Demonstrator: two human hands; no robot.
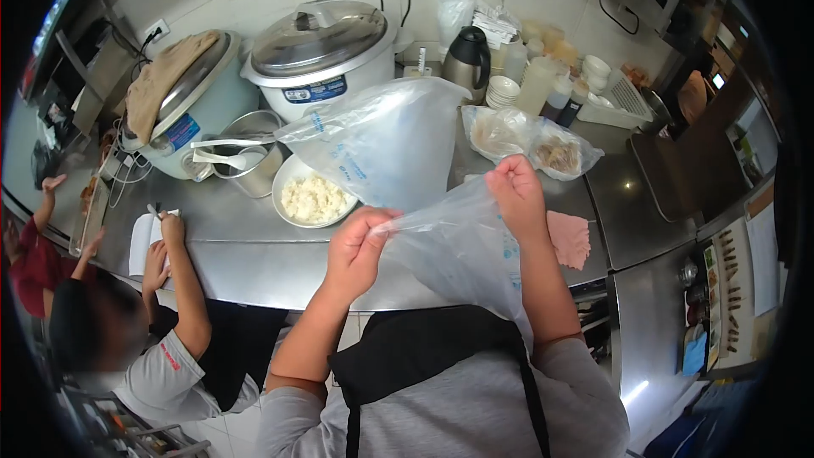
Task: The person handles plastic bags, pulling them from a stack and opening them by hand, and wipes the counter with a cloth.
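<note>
A thin see-through plastic bag [454, 242] is stretched between my two hands above the front edge of the steel counter. My left hand [356, 250] pinches one side of its edge between thumb and fingers. On the other side, my right hand [519, 197] is closed on the bag, knuckles up. The bag hangs down toward my apron [432, 339]. Just beyond it, more see-through plastic with blue print [390, 140] spreads over the counter and overlaps the white bowl [278, 191] of cooked rice [314, 201] to the left.
Two large rice cookers [318, 51] stand at the back, beside a metal pot [254, 180] with ladles. A thermos [467, 64], sauce bottles [555, 97], bagged food [555, 153] and a pink cloth [568, 239] are to the right. At left, a co-worker [174, 373] writes on a notepad [144, 242].
</note>
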